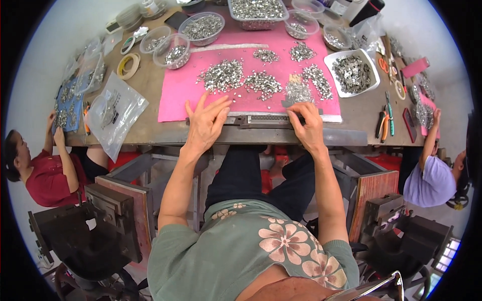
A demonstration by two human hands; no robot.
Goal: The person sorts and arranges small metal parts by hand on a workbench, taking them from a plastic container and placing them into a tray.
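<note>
A long, narrow metal fixture (266, 120) with a row of small slots lies along the front edge of the pink mat (173, 103). At its left end my left hand (207, 120) rests palm down, fingers spread toward a heap of small silver metal parts (221, 75). My right hand (307, 123) is closed at the fixture's right end, with thumb and fingers curled together; whatever they pinch is hidden. Just beyond my right hand sits a denser patch of small metal pieces (298, 91). Another heap of parts (262, 85) lies between the hands.
Clear tubs of metal parts, including a large one (258, 22), line the back. A white tray (351, 73) stands right of the mat, pliers (386, 118) beyond it. Left are a plastic bag (114, 113) and tape roll (128, 66). Co-workers sit at both sides.
</note>
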